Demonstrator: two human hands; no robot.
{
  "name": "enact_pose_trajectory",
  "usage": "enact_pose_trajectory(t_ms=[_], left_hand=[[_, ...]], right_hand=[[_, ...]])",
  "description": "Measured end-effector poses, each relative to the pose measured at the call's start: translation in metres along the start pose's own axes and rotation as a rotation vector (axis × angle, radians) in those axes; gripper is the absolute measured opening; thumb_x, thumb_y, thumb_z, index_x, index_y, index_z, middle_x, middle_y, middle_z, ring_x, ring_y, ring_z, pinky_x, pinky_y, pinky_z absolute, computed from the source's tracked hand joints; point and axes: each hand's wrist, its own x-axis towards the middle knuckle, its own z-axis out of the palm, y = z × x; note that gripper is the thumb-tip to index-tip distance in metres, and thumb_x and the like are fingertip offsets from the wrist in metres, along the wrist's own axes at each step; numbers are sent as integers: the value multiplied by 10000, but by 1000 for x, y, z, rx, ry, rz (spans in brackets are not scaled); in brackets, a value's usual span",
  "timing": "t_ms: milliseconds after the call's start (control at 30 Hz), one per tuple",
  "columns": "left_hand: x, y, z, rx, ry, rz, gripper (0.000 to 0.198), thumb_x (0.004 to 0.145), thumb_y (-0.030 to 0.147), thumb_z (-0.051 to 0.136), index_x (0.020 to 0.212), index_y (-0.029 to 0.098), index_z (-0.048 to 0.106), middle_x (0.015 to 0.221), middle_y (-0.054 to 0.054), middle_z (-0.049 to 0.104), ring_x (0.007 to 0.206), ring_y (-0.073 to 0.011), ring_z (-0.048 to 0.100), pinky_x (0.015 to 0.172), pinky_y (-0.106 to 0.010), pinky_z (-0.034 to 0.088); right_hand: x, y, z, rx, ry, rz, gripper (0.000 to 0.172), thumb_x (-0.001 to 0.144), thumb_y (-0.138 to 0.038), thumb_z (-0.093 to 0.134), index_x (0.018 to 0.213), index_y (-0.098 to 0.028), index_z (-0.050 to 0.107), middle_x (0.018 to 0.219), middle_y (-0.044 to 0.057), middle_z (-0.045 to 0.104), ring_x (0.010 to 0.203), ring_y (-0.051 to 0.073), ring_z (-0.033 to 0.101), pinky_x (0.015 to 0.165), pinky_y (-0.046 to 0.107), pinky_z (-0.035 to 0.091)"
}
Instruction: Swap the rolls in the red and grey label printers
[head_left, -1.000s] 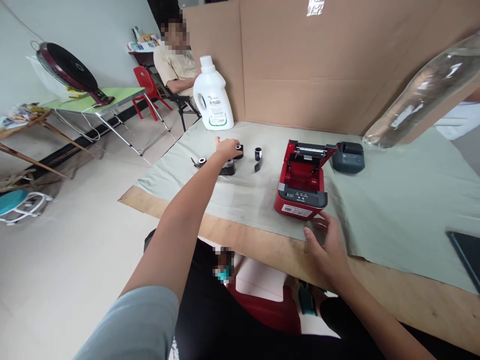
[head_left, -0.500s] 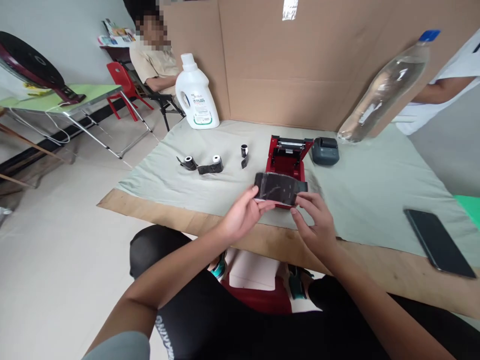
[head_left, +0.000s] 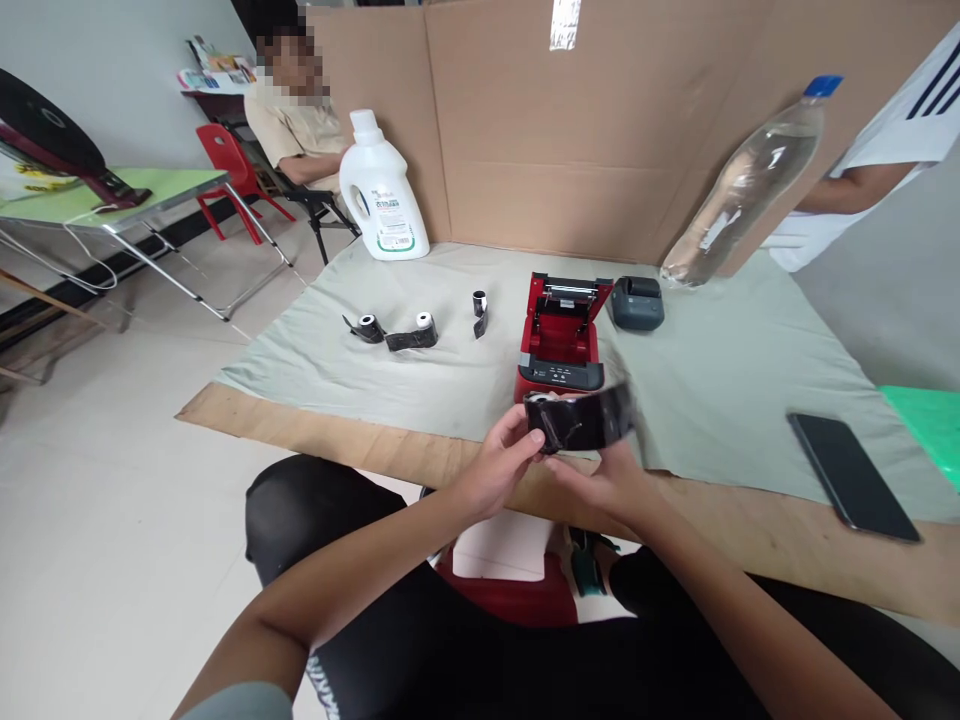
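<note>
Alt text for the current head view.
A person's left hand holds a black roll, the right hand close to its loose end. Beyond sits a red printer, lid open; three more rolls sit to its left on the cloth.

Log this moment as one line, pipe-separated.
left hand: holding black roll | right hand: at its loose end, grip unclear | red printer: cover open, beyond hands | other rolls: three, on cloth left of printer

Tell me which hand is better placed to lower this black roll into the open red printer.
Probably your left hand: it grips the black roll at its wound end, just in front of the red printer. Your right hand is by the blurred loose end, its grip unclear.
</note>
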Motion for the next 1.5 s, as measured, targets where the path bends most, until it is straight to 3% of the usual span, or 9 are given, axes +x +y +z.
enact_pose_trajectory(t_ms=[367,600,733,867,967,1100,1200,1300,1500], left_hand=[[-10,-5,-17,254,-83,-18,620,910,419,820,1420,267,501,1085,-44,739,1030,-183,692,968,-341,521],[-5,-6,-25,598,-9,345,344,966,424,729,1244,231,668,1266,-96,573,1136,-211,616,962,-344,544],[0,-3,-32,659,6,399,224,973,392,720,1086,198,721,1209,-92,525,1087,-195,624,891,-318,573],[2,1,-36,683,18,547,204,982,343,714,876,171,686,1174,-104,543,1129,-217,642,821,-300,590],[2,3,-38,781,-52,678,197,990,267,698,827,164,659,1219,-120,556,1122,-212,657,884,-339,604],[0,5,-39,945,-146,807,193,996,209,659,812,155,662,1340,-138,499,995,-162,652,905,-369,616],[0,8,-42,1038,-159,965,98,972,155,655,909,183,725,1285,-118,510,969,-158,614,826,-330,608],[4,13,-46,1085,-181,1106,228,932,69,646,1053,228,757,1224,-90,526,1026,-171,604,811,-297,587],[54,28,-50,1256,-208,1161,319,917,27,586,1093,225,763,1052,-63,595,954,-164,610,813,-290,563]], right_hand=[[1,4,4,-68,-70,-129,277,1004,-229,657,1266,-290,725,1259,91,742,1123,282,748,916,419,655],[4,1,5,-70,-29,-154,208,986,-166,662,1140,-254,771,1148,89,763,994,240,755,819,346,621],[4,-7,0,85,-140,56,199,991,-219,633,1128,-249,774,1041,77,735,881,216,691,753,335,562],[5,-3,-5,545,-316,395,268,1021,-359,547,1114,-217,754,893,65,714,798,211,643,692,331,504],[9,0,-2,672,-314,575,319,1001,-496,628,987,-192,722,767,46,683,675,179,595,622,313,448],[17,-5,-5,506,-219,557,369,834,-550,841,843,-213,690,682,8,645,622,160,549,614,308,468],[27,-8,-20,314,-111,462,381,876,-585,787,1033,-239,759,925,56,758,830,226,673,739,351,556],[45,-7,-38,160,-38,382,383,978,-553,668,1215,-260,741,1094,71,772,930,246,707,817,385,587],[111,18,-49,-220,-152,243,308,1029,-369,524,1267,-240,669,1200,95,761,1036,289,711,938,462,573]])
